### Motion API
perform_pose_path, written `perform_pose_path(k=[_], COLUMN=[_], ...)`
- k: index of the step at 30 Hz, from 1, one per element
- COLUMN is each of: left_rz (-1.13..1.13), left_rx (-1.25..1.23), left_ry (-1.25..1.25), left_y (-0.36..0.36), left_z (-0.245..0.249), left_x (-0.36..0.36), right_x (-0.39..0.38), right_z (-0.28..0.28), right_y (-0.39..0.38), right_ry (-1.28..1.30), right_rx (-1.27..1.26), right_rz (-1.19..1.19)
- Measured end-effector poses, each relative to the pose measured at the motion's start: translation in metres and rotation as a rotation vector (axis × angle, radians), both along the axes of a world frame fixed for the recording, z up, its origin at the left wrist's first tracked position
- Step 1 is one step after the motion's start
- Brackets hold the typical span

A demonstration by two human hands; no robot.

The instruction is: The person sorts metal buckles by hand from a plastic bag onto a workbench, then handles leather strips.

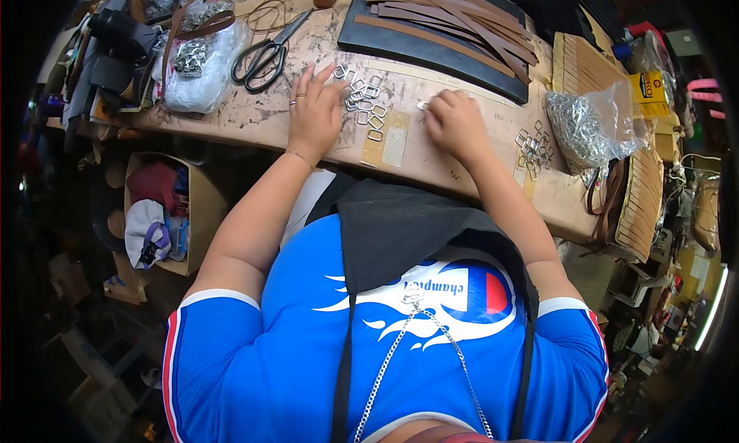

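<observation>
My left hand [314,112] lies on the worktable with its fingers spread, its fingertips beside a loose cluster of square metal rings [375,123]. A ring band sits on one of its fingers. To the right, my right hand [459,126] is closed, thumb and fingers pinched together and slightly blurred. A small pale metal ring [423,104] shows at its fingertips. A second group of metal rings [533,152] lies farther right, near an opened plastic bag [579,131] full of the same shiny pieces.
Brown leather strips [454,20] lie on a black board [431,49] behind my hands. Black-handled scissors [262,62] rest at left, near a plastic bag of metal parts [202,70]. A yellow box [650,93] stands at right. Below the table's left edge is a cardboard box [202,235].
</observation>
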State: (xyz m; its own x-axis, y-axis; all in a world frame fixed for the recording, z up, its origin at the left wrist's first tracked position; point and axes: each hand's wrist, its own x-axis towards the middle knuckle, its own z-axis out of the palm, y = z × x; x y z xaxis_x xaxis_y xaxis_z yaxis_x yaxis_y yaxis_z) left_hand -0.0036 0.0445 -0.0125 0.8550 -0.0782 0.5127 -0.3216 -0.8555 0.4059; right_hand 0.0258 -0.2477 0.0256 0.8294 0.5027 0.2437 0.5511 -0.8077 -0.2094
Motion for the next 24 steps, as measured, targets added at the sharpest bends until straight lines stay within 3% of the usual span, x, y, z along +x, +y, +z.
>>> perform_pose_path(k=[5, 7, 8, 13, 16, 24], left_rz=[0.004, 0.01, 0.008, 0.011, 0.005, 0.019], left_rx=[0.018, 0.031, 0.018, -0.036, -0.043, -0.102], left_ry=[0.017, 0.019, 0.018, 0.028, -0.006, -0.004], left_y=[-0.002, -0.001, 0.0, 0.001, -0.001, 0.005], left_z=[0.0, 0.001, 0.002, 0.004, 0.007, 0.002], left_x=[0.001, 0.001, 0.001, 0.0, 0.0, 0.003], right_x=[-0.002, -0.005, -0.008, -0.006, -0.005, -0.014], right_z=[0.011, 0.011, 0.011, 0.004, 0.012, 0.004], right_y=[0.008, 0.032, 0.04, 0.02, -0.001, 0.065], right_ry=[0.007, 0.064, 0.106, 0.124, 0.031, 0.026], right_rx=[0.022, 0.175, 0.109, 0.058, -0.063, 0.022], right_rz=[-0.029, 0.358, 0.407, 0.389, 0.24, 0.391])
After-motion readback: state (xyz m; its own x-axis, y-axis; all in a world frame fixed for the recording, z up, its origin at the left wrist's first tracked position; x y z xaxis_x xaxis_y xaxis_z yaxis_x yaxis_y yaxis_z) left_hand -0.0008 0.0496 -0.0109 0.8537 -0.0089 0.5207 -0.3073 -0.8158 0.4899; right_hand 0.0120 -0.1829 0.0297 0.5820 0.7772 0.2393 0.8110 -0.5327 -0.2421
